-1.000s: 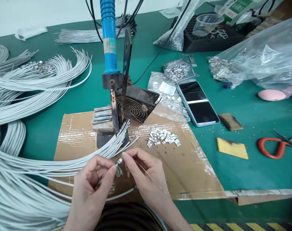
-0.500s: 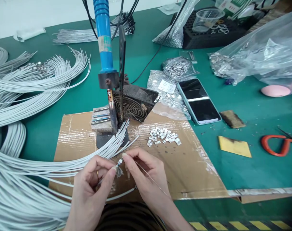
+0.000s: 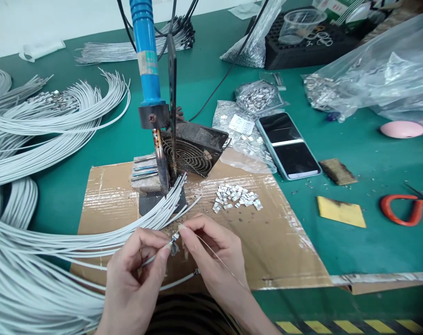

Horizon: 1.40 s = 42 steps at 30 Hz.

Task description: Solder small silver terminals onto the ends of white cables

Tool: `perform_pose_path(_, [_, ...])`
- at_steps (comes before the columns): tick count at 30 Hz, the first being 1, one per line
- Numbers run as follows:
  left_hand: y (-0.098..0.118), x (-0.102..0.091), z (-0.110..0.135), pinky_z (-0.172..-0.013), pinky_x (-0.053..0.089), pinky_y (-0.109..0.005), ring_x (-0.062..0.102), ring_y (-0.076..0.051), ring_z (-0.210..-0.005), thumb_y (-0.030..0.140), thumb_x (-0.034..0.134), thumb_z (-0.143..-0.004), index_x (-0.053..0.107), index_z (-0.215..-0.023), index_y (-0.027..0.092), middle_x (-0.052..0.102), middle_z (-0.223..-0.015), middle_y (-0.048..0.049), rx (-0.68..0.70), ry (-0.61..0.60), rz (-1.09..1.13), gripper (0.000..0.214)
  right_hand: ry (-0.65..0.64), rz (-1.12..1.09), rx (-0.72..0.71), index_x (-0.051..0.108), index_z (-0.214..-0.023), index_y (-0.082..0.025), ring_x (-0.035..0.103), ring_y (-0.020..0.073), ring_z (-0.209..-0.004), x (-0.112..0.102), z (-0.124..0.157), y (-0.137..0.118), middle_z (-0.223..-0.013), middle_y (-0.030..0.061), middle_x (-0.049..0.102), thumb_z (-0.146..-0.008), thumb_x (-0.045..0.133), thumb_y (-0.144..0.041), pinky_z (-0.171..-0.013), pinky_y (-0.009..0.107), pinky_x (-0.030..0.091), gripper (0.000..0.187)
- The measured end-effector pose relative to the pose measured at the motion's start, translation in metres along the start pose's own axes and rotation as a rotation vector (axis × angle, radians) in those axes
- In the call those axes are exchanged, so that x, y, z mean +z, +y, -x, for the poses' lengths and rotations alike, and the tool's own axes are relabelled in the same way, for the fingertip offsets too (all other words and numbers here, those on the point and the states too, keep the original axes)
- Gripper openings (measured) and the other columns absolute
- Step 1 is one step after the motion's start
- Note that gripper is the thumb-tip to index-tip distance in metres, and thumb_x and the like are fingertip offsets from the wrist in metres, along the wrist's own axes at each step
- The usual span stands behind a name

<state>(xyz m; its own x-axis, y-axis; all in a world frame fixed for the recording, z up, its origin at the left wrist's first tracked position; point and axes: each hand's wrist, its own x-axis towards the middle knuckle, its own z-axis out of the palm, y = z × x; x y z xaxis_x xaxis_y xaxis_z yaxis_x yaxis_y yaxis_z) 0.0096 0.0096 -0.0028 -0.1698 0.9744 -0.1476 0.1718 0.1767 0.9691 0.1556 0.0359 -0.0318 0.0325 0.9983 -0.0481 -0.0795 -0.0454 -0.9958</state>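
Observation:
My left hand (image 3: 132,274) pinches a white cable (image 3: 147,261) close to its end, between thumb and forefinger. A small metal connector (image 3: 175,237) sits at that end, just beyond the fingertips. My right hand (image 3: 220,253) is closed on a thin solder wire (image 3: 218,258), which runs back across the palm side toward the wrist. Its fingertips are right beside the connector; whether they touch it I cannot tell. Above and behind the hands stands a blue-handled soldering iron (image 3: 147,56), tip down. Loose metal connectors (image 3: 237,197) lie in a pile beyond my right hand.
Bundles of white cables (image 3: 40,260) fill the left side, some reaching across the cardboard (image 3: 277,251). A small fan (image 3: 193,151) stands behind the iron. To the right lie a phone (image 3: 288,146), a yellow sponge (image 3: 340,211), red-handled pliers (image 3: 401,209) and plastic bags of parts (image 3: 256,97).
My left hand has shifted slightly, and the cable shows more between its fingers. The right hand stays close to the connector, and the view has moved a little.

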Motion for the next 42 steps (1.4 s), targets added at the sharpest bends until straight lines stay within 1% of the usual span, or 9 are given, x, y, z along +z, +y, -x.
perform_pose_path(4, [0.000,-0.003,-0.001,-0.068,0.059,-0.015,0.074,-0.014,-0.074,0.017,0.076,-0.090,0.076,-0.081,0.023,0.077,-0.084,-0.0009,0.015,-0.028,-0.029,0.011,-0.001,-0.007,-0.004,0.068,-0.073,-0.021,0.052,0.0118,-0.059,0.000,0.000,0.001,-0.065,-0.0037,0.059,-0.096,0.069,-0.028,-0.058,0.024,0.043,0.025])
perform_pose_path(6, [0.002,0.000,0.001,-0.069,0.058,-0.016,0.073,-0.013,-0.074,0.015,0.074,-0.090,0.075,-0.080,0.024,0.077,-0.084,0.0001,-0.010,-0.001,-0.029,0.013,-0.004,-0.017,0.014,0.067,-0.072,-0.020,0.051,0.0112,-0.059,0.001,-0.001,0.001,-0.065,-0.0042,0.058,-0.096,0.068,-0.028,-0.058,0.023,0.043,0.025])
perform_pose_path(11, [0.006,0.005,0.005,-0.058,0.054,-0.016,0.068,-0.010,-0.062,0.017,0.073,-0.089,0.074,-0.077,0.023,0.075,-0.081,0.0012,-0.087,0.093,0.013,0.013,-0.062,-0.086,0.153,0.063,-0.070,-0.020,0.047,0.0104,-0.054,0.003,-0.003,-0.003,-0.059,-0.0053,0.054,-0.095,0.068,-0.034,-0.052,0.022,0.039,0.030])
perform_pose_path(15, [0.006,0.004,0.003,-0.061,0.058,-0.017,0.072,-0.012,-0.065,0.015,0.080,-0.082,0.075,-0.076,0.023,0.075,-0.078,0.0015,-0.075,0.035,-0.006,0.010,-0.102,-0.174,0.239,0.062,-0.071,-0.020,0.045,0.0098,-0.051,0.003,-0.005,-0.004,-0.056,-0.0057,0.053,-0.094,0.068,-0.040,-0.049,0.022,0.037,0.032])
perform_pose_path(19, [0.010,0.008,0.003,-0.064,0.059,-0.019,0.072,-0.013,-0.067,0.016,0.078,-0.083,0.074,-0.075,0.022,0.076,-0.080,0.0004,-0.091,0.108,0.006,0.010,-0.130,-0.246,0.286,0.060,-0.070,-0.020,0.045,0.0093,-0.050,0.003,-0.005,-0.002,-0.055,-0.0061,0.052,-0.093,0.072,-0.048,-0.051,0.022,0.038,0.039])
perform_pose_path(28, [0.014,0.012,0.005,-0.061,0.057,-0.018,0.071,-0.013,-0.066,0.017,0.077,-0.083,0.074,-0.074,0.023,0.074,-0.078,0.0023,-0.112,0.107,0.009,0.011,-0.152,-0.276,0.300,0.061,-0.070,-0.019,0.048,0.0092,-0.051,0.003,-0.005,0.001,-0.057,-0.0056,0.054,-0.092,0.075,-0.055,-0.052,0.021,0.040,0.044])
perform_pose_path(34, [0.011,0.012,0.006,-0.062,0.056,-0.018,0.071,-0.012,-0.065,0.016,0.075,-0.086,0.074,-0.075,0.023,0.074,-0.078,0.0019,-0.078,0.109,0.017,0.013,-0.134,-0.292,0.289,0.061,-0.070,-0.019,0.047,0.0086,-0.051,0.004,-0.004,0.001,-0.056,-0.0060,0.053,-0.092,0.076,-0.056,-0.053,0.021,0.040,0.046])
perform_pose_path(40, [0.009,0.011,0.007,-0.054,0.050,-0.017,0.068,-0.010,-0.061,0.016,0.073,-0.089,0.074,-0.077,0.023,0.076,-0.082,0.0018,-0.062,0.107,-0.043,0.014,-0.128,-0.304,0.286,0.061,-0.070,-0.019,0.047,0.0092,-0.051,0.003,-0.005,0.001,-0.057,-0.0053,0.054,-0.091,0.077,-0.057,-0.051,0.021,0.041,0.046])
perform_pose_path(42, [0.009,0.012,0.006,-0.057,0.053,-0.018,0.070,-0.012,-0.062,0.018,0.074,-0.088,0.074,-0.076,0.023,0.076,-0.081,0.0015,-0.057,0.109,-0.049,0.013,-0.122,-0.312,0.279,0.062,-0.069,-0.019,0.047,0.0092,-0.050,0.004,-0.005,0.002,-0.056,-0.0053,0.054,-0.091,0.077,-0.055,-0.051,0.021,0.041,0.045])
